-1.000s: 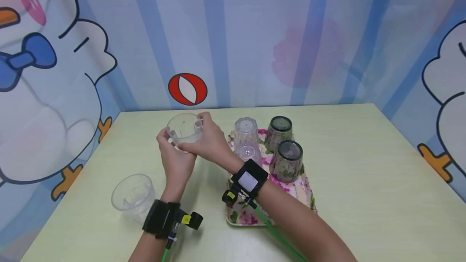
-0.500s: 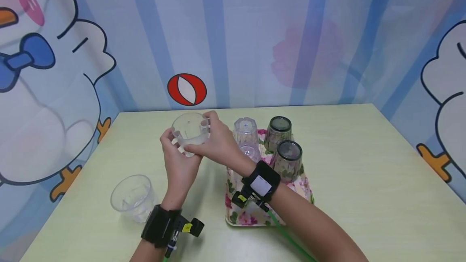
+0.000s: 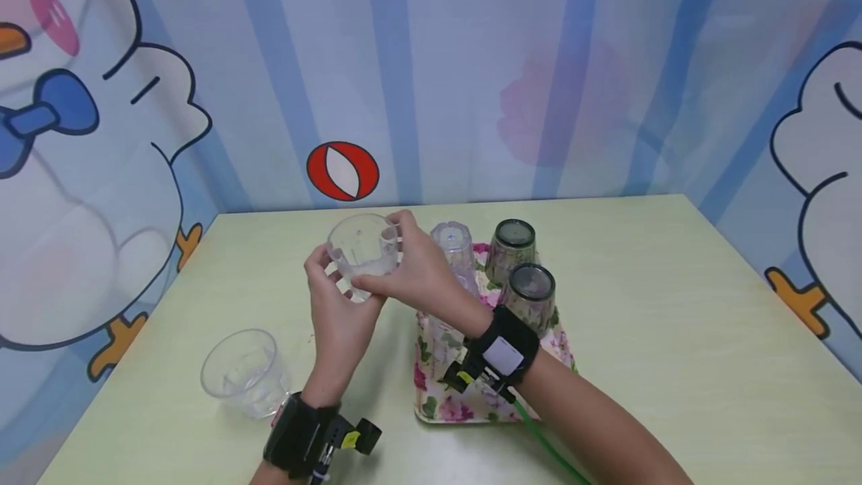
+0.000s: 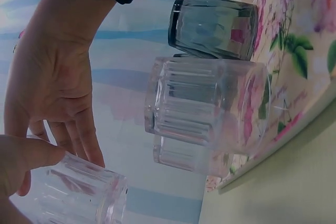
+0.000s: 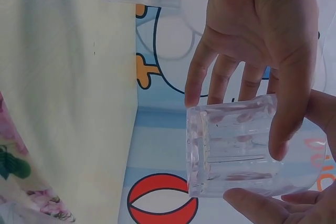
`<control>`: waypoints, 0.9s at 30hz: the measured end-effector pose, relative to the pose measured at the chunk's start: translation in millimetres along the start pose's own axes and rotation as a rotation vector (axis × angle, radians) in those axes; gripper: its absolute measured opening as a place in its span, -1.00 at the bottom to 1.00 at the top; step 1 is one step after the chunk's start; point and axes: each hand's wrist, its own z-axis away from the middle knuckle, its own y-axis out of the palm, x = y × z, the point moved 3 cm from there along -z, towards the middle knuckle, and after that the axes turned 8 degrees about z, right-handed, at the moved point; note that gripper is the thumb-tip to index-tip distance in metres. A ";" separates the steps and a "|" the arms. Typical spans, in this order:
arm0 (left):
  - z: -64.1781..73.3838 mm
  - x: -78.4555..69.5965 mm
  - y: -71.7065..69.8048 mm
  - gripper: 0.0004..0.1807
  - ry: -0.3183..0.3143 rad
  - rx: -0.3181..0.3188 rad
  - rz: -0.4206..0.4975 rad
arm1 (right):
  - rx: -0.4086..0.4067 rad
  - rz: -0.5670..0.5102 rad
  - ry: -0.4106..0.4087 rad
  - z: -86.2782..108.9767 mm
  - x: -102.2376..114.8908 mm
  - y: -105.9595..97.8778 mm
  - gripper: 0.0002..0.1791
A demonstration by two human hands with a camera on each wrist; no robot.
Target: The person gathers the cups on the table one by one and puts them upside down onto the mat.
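Observation:
Both hands hold a clear drinking glass [image 3: 364, 249] upright above the table, mouth up. My left hand [image 3: 345, 320] grips it from the left and below; in the right wrist view its thumb lies along the glass's side, with the fingers behind. My right hand [image 3: 424, 275] holds the right side, its thumb across the lower front. The left wrist view shows the right hand [image 4: 58, 82] with fingers reaching behind the glass [image 4: 79, 190]. Another clear glass [image 3: 245, 373] stands mouth up on the table, left of the left wrist.
A floral tray [image 3: 451, 403] lies right of the hands, partly hidden by the right arm. Upside down on it stand two clear glasses [image 4: 210, 103] and two dark grey glasses [image 3: 512, 253], [image 3: 530, 294]. A printed curtain [image 3: 458, 81] hangs behind the table [image 3: 673, 335].
Both hands have shifted right with the held glass, bringing it nearer the tray. The right forearm now covers more of the tray and its clear glasses. Both hands keep their hold.

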 end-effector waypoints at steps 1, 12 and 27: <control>1.2 -0.9 0.4 -0.07 -0.002 0.004 -0.003 | 0.002 -0.003 0.003 1.1 -0.1 -1.2 -0.03; 13.6 -11.7 3.9 -0.04 0.009 0.019 -0.024 | 0.004 -0.001 0.015 13.9 1.6 -14.0 -0.01; 29.7 -14.1 11.8 -0.06 0.003 0.067 -0.046 | -0.005 0.001 0.041 33.5 -9.1 -25.5 -0.01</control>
